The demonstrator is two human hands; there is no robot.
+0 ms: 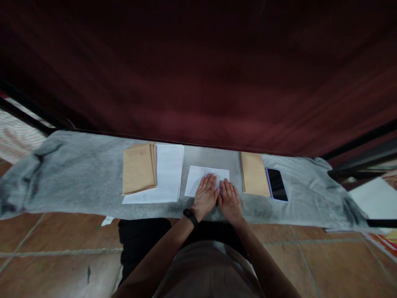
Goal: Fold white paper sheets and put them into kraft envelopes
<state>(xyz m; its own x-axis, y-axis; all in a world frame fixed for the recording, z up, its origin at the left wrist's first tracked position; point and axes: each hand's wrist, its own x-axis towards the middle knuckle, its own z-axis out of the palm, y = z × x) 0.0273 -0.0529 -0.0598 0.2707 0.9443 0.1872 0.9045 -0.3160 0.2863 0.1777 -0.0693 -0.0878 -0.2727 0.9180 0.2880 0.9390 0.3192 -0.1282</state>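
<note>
A folded sheet of white paper (195, 179) lies on the grey cloth in front of me. Both hands rest flat on it, side by side, with fingers stretched forward. My left hand (205, 193), with a dark band at the wrist, covers the middle of the sheet. At the sheet's right end, my right hand (230, 200) presses down with its palm over the near edge. The thumbs nearly meet between the hands. Part of the sheet's near edge is hidden under them.
Left of the hands, brown envelopes (139, 169) overlap a stack of white paper (169, 174). More brown envelopes (255, 174) lie to the right, beside a phone (277, 184) in a purple case. Grey cloth (83, 174) covers the narrow surface; a dark red curtain (198, 95) hangs behind it.
</note>
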